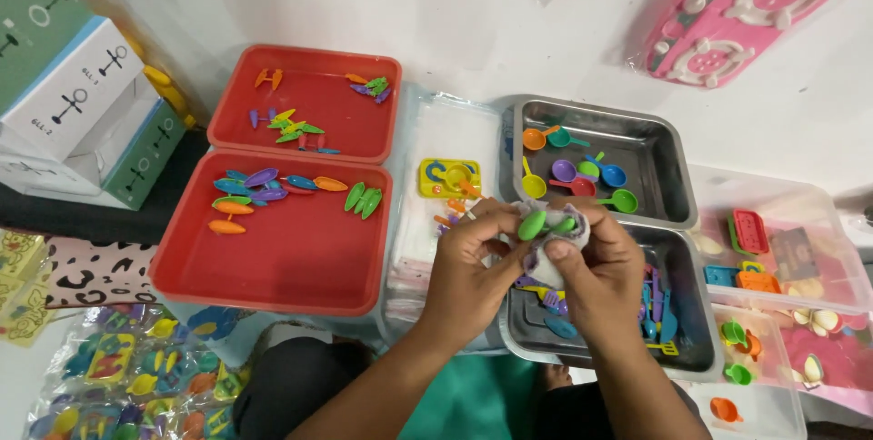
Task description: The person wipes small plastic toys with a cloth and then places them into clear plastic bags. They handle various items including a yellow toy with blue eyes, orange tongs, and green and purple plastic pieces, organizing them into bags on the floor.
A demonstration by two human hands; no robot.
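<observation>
White desk (509, 22) seen from above, packed with trays of small plastic toy pieces. Centre frame: left hand (468, 263) and right hand (596, 267) meet over the steel trays, both pinching one small clear plastic bag (550, 240). Left grip: fingers curled tight on the bag's left edge. Right grip: thumb and fingers closed on the bag's right and lower side. Small green plastic spoon-shaped toys (536, 224) sit at the bag's top, between the thumbs; whether inside the bag or on it, cannot tell.

Upper right of centre: square steel tray (668, 158) with little coloured toy pans (582, 172). Below it, partly hidden under the hands, a second steel tray (696, 349) holding blue and purple toy utensils (657, 308). Left of centre: two square red plastic trays, the upper one (305, 58) with a few small coloured bits, the lower one (273, 258) with coloured leaf-shaped toy pieces (273, 190) along its top edge. Between the red and steel trays: small yellow toy stove (449, 177) on a stack of clear bags. Far left: stacked white and green cardboard boxes (82, 95). Upper right corner: pink plastic toy stove top (755, 4) in wrap. Right edge: clear plastic bins (800, 213) with mixed toys. Lower left: packs of bagged toy sets (118, 376).
</observation>
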